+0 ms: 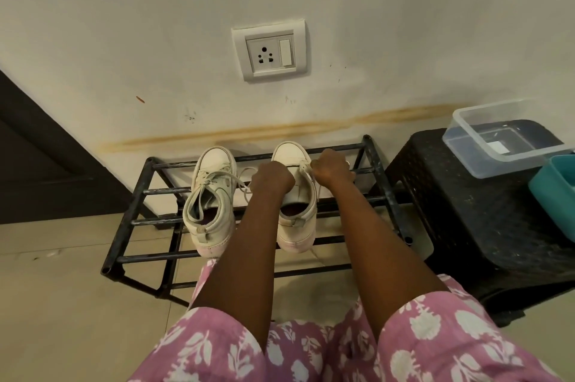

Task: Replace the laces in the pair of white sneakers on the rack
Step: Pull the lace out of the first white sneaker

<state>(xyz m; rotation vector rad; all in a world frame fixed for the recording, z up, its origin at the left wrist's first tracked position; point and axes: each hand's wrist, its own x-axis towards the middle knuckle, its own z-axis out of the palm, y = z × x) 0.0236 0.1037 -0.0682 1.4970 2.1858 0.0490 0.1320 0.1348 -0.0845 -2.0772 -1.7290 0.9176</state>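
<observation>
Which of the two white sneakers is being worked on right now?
The right sneaker: the left hand and right hand grip its laces. No hand lies on the left sneaker.

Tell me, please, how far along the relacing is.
Done: nothing visible yet; the left sneaker is still laced, and no new laces show. In hand: the right hand pinches the right sneaker's lace, with the left hand curled over that shoe, its grip hidden. Left: unlacing and relacing both sneakers.
</observation>
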